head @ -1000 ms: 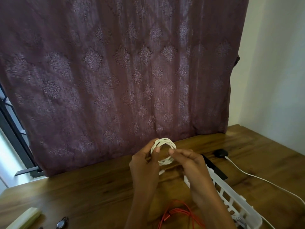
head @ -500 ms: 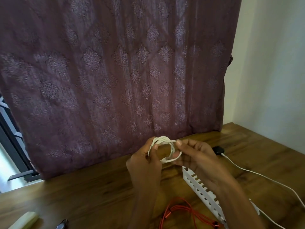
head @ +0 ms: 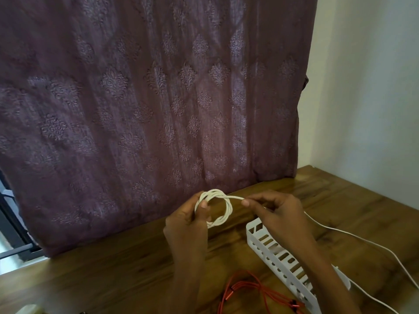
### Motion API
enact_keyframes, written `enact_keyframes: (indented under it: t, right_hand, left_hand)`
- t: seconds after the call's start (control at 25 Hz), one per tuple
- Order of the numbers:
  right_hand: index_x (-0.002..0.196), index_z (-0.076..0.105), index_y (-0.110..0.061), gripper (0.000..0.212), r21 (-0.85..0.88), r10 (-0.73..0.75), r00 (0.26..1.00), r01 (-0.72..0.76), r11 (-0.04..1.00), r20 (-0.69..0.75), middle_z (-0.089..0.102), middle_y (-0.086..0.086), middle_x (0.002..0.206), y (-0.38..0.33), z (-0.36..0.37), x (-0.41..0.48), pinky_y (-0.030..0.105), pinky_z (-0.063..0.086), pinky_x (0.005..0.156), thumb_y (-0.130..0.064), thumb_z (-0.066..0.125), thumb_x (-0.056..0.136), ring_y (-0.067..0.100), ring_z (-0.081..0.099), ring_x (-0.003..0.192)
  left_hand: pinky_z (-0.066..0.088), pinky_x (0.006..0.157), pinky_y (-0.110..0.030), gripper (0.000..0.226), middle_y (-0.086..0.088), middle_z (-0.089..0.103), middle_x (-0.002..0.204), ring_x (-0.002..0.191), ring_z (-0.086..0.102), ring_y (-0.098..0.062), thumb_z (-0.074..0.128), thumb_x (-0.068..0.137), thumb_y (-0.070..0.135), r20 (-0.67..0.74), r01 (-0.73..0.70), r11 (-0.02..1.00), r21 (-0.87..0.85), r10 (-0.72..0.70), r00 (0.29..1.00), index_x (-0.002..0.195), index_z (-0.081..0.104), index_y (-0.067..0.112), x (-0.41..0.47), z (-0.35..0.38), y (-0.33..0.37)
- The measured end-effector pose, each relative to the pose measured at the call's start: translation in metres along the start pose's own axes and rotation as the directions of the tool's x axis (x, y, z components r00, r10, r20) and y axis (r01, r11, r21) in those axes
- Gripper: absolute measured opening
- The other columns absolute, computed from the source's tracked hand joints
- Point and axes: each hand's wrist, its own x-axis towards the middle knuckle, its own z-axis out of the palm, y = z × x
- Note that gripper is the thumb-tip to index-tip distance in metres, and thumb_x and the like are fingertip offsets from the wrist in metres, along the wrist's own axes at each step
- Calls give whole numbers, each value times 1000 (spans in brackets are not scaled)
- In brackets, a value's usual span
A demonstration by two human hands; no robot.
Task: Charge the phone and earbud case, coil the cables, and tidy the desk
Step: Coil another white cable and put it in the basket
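- a person's left hand (head: pixel 188 225) grips a coiled white cable (head: pixel 228 210), held just above the wooden desk (head: pixel 113 275) before a maroon curtain (head: pixel 158 98)
- the right hand (head: pixel 276 214) pinches the coil's loose end, drawn sideways off the top of the loop
- a white slotted basket (head: pixel 278 257) sits on the desk beneath the right forearm, an orange cable (head: pixel 229 296) lies loose beside it, and a second white cable (head: pixel 367 245) trails along the desk at right

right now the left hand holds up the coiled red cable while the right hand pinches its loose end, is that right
Not quite. The head view shows the coil in the left hand is the white cable, not the red cable, which lies on the desk. The right hand does pinch the coil's loose end.
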Motion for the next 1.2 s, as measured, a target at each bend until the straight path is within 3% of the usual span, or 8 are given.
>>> enact_keyframes:
  t: [0.12,0.2,0.32,0.44,0.56,0.76,0.96,1.2]
  right_hand:
    - [84,72,-17,15,393,146,982,-181,902,118,67,-7,58,-3,9,-7,13,42,42,-10,59,87,0,55,49]
    - [90,71,-8,18,490,172,973,-225,842,151,64,-6,55,-2,13,-8,10,39,41,-4,53,89,0,52,46]
    - [90,70,-6,18,466,128,974,-202,861,187,68,-7,58,-3,12,-5,9,42,46,-3,52,89,-2,58,51]
    - [87,70,-10,18,374,74,962,-173,911,265,72,-7,64,-3,6,0,9,45,51,-3,54,88,-1,64,59]
    - [91,68,-6,11,390,51,965,-151,909,256,73,1,71,-3,3,5,12,48,56,-4,60,84,6,67,65]
    - [86,68,-6,9,339,11,1000,-18,941,21,71,7,81,6,14,3,23,54,68,-2,60,83,15,67,75]
    - [90,71,-23,19,432,136,988,-155,888,75,73,-19,77,-2,26,-11,9,51,67,-9,58,86,-6,66,78]
    - [89,72,-20,17,349,208,978,-203,915,23,75,-3,78,1,35,-14,23,54,69,-7,69,79,9,70,76]
  left_hand:
    - [59,69,-29,18,-7,74,92,84,71,-16,52,90,5,286,346,862,-371,-248,925,101,64,10,-1,-1,5]
    - [59,69,-30,24,-10,70,104,90,70,-20,50,90,1,439,440,852,-284,-293,850,112,54,8,-2,-3,4]
    - [53,81,-23,53,5,61,116,103,62,-9,58,86,3,534,152,986,72,-167,829,130,42,28,3,-8,0]
    - [48,84,-14,39,13,65,111,101,62,-1,56,89,15,607,-85,981,177,-40,794,122,52,35,12,-10,8]
    - [52,71,-14,24,10,74,86,79,69,-2,56,89,13,576,-165,970,180,32,817,102,68,29,14,-11,15]
    - [56,71,-26,22,4,75,80,76,71,-9,56,88,8,420,92,996,5,-85,903,90,70,24,5,-4,11]
    - [57,75,-33,19,1,75,77,77,71,-12,57,87,7,294,235,961,-147,-184,938,89,70,20,0,2,5]
    - [57,77,-35,26,2,74,80,77,70,-11,50,90,3,286,193,975,-109,-156,946,90,64,24,-2,2,-2]
